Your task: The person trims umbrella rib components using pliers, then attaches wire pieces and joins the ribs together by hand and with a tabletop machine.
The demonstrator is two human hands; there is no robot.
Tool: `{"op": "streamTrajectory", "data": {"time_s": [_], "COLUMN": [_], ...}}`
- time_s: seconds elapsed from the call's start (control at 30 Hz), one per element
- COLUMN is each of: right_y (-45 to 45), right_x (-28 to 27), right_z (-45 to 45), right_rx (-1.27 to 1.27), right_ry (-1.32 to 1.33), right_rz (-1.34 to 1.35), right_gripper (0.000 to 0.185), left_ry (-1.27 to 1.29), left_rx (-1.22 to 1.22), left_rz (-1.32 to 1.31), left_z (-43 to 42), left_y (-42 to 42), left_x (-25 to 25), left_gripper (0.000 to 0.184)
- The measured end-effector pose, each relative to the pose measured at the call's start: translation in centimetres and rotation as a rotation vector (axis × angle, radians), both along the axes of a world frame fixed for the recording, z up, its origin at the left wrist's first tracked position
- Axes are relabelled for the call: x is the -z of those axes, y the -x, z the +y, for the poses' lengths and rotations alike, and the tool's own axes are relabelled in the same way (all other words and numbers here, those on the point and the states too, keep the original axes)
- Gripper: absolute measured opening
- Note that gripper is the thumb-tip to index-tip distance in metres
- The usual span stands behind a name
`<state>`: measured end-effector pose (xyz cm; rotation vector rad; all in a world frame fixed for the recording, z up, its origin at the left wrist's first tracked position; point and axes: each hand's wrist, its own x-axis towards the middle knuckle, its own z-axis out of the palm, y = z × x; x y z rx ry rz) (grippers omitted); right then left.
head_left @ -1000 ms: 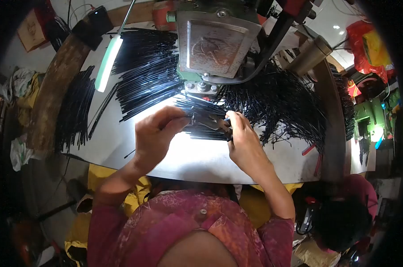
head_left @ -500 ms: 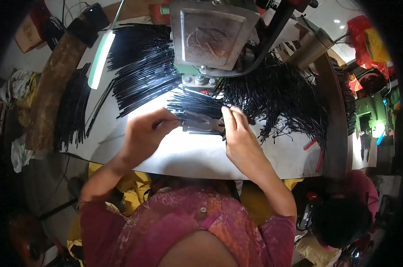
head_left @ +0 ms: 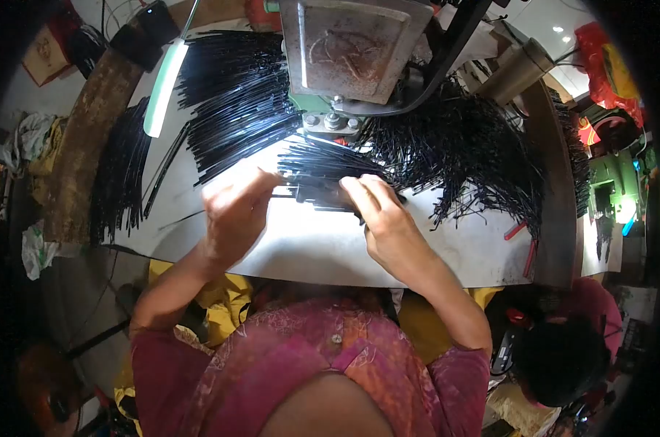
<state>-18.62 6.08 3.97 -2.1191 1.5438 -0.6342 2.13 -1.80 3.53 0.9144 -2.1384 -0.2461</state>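
Strands (head_left: 326,159) are lying mid-frame; we are judging them light, springy, best pinched near an end. Right hand (head_left: 392,234) is gripping dark tool (head_left: 312,191); left hand (head_left: 233,215) is bunching, closure and contents blurred.

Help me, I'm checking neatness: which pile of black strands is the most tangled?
The big heap right of the machine: it criss-crosses every way, while the piles left of it lie roughly parallel.

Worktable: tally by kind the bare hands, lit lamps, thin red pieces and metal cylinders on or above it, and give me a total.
Bare hands, left hand and right hand: 2
Lit lamp: 1
Thin red pieces: 2
Metal cylinder: 1
Total: 6
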Motion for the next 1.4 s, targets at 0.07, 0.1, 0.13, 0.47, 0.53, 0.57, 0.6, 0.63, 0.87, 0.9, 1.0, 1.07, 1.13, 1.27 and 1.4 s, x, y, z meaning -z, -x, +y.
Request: {"op": "streamTrajectory", "data": {"time_s": [0.07, 0.1, 0.13, 0.47, 0.53, 0.57, 0.6, 0.63, 0.87, 0.9, 1.0, 1.07, 1.13, 1.27, 1.4], "right_y": [-0.4, -0.9, -0.9, -0.1, -0.4, -0.6, -0.8, -1.0, -1.6, -1.6, -1.7, -1.7, -1.7, -1.6, -1.3], "right_x": [-1.6, -2.6, -1.8, -0.5, 0.0, 0.2, 0.3, 0.5, 0.7, 0.7, 0.8, 0.7, 0.8, 1.1, 1.3], "right_z": [1.2, 1.8, 1.6, -0.5, -0.9, -1.1, -1.3, -1.4, -2.0, -2.0, -1.9, -2.0, -2.0, -2.1, -2.3], "right_rx": [-0.209, -0.250, -0.196, 0.093, 0.113, 0.116, 0.119, 0.123, 0.163, 0.150, 0.146, 0.143, 0.139, 0.129, 0.100], "right_ry": [0.156, 0.184, 0.241, 0.261, 0.284, 0.284, 0.310, 0.336, 0.359, 0.363, 0.358, 0.367, 0.380, 0.428, 0.504], "right_rz": [0.116, 0.193, 0.142, 0.295, 0.294, 0.292, 0.310, 0.329, 0.338, 0.353, 0.345, 0.346, 0.347, 0.370, 0.406], "right_gripper": [0.046, 0.044, 0.042, 0.047, 0.046, 0.046, 0.044, 0.043, 0.045, 0.042, 0.042, 0.041, 0.040, 0.035, 0.030], "left_ry": [-0.641, -0.562, -0.552, -1.503, -1.583, -1.660, -1.722, -1.724, -1.842, -1.817, -1.776, -1.759, -1.745, -1.691, -1.756], "left_rx": [-0.070, -0.073, -0.026, 0.253, 0.315, 0.383, 0.447, 0.447, 0.445, 0.415, 0.392, 0.398, 0.367, 0.421, 0.442], "left_rz": [0.424, 0.380, 0.367, 0.778, 0.846, 0.915, 0.938, 0.935, 1.101, 1.053, 1.001, 1.000, 0.993, 0.974, 1.009], "left_z": [-2.3, -2.4, -2.1, -1.2, -0.9, -0.9, -1.0, -1.0, -0.3, -0.2, -0.3, -0.3, -0.2, -0.2, -0.1], "left_y": [-2.1, -2.4, -2.0, -3.2, -3.0, -2.9, -3.0, -2.9, -2.4, -2.4, -2.2, -2.1, -2.0, -2.2, -2.5], "left_x": [0.1, -0.4, -0.7, -0.6, -0.4, -0.3, -0.1, -0.1, 0.2, 0.1, 0.1, 0.1, 0.1, 0.5, 0.3], "left_gripper": [0.012, 0.012, 0.010, 0.022, 0.020, 0.018, 0.017, 0.017, 0.018, 0.014, 0.010, 0.009, 0.008, 0.008, 0.008]}}
